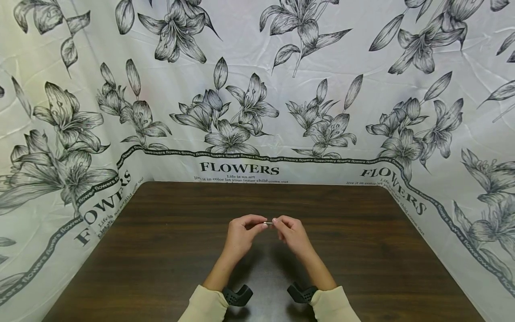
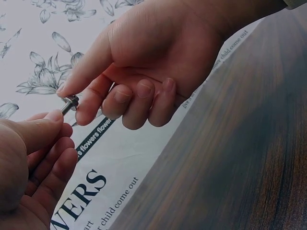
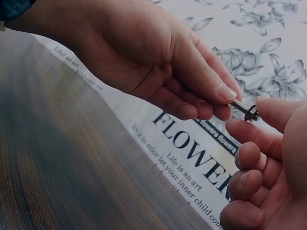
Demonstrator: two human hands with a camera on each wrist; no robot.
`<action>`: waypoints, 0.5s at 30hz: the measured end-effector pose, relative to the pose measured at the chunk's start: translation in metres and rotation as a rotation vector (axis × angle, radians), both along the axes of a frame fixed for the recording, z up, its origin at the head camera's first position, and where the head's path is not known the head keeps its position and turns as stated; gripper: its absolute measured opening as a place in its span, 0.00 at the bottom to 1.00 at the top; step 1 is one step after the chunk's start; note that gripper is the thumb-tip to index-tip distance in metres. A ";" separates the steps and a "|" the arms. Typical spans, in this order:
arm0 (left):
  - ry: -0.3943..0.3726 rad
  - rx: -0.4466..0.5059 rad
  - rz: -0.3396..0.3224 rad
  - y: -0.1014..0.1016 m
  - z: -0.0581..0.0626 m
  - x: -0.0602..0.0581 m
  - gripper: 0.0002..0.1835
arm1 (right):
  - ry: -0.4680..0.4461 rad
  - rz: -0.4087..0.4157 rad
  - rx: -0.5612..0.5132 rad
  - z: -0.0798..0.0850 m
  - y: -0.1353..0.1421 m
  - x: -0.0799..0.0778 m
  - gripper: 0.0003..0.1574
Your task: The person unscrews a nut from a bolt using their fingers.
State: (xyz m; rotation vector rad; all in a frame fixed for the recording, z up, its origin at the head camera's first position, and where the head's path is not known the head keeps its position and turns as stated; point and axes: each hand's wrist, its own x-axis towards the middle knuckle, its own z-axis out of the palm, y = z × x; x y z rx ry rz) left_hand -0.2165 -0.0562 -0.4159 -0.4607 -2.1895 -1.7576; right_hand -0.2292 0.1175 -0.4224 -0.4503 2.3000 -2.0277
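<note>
A small metal bolt [image 1: 268,223] with a threaded shank is held level between the two hands, above the dark table. My left hand [image 1: 240,232] pinches the bare end of the shank between thumb and forefinger. On the other side, the thumb and forefinger of my right hand [image 1: 295,232] are at the wider, ring-like end [image 3: 252,113] of the bolt, one on either side of it. The right hand's other fingers [image 2: 144,89] curl loosely inward and hold nothing. I cannot tell whether that wide end is the bolt's head or a nut with a washer.
Beneath the hands lies a dark wood-grain table [image 1: 169,241]. White cloth [image 1: 245,112] printed with black lilies and lettering surrounds its back and sides. Cream sleeves [image 1: 207,305] and black wrist devices [image 1: 238,295] are on both arms.
</note>
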 end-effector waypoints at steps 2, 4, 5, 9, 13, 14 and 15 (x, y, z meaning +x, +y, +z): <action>0.003 -0.001 0.000 0.000 0.000 0.000 0.06 | 0.000 0.001 -0.005 0.000 0.000 0.000 0.16; 0.003 0.001 0.003 0.000 -0.001 0.001 0.06 | 0.002 0.004 -0.014 0.000 0.000 0.001 0.15; 0.004 0.003 0.005 0.000 -0.001 0.001 0.06 | 0.005 0.006 -0.020 0.000 0.000 0.001 0.14; 0.005 0.009 0.014 -0.001 -0.002 0.001 0.06 | 0.027 0.014 -0.045 -0.001 0.000 0.002 0.12; 0.006 0.001 0.016 -0.001 -0.001 0.002 0.06 | 0.049 0.028 -0.076 -0.002 0.000 0.003 0.12; 0.006 -0.002 0.015 -0.001 0.000 0.002 0.06 | 0.052 0.031 -0.086 -0.002 0.000 0.003 0.11; 0.007 -0.005 0.014 -0.001 0.000 0.003 0.06 | 0.054 0.034 -0.098 -0.002 0.000 0.003 0.11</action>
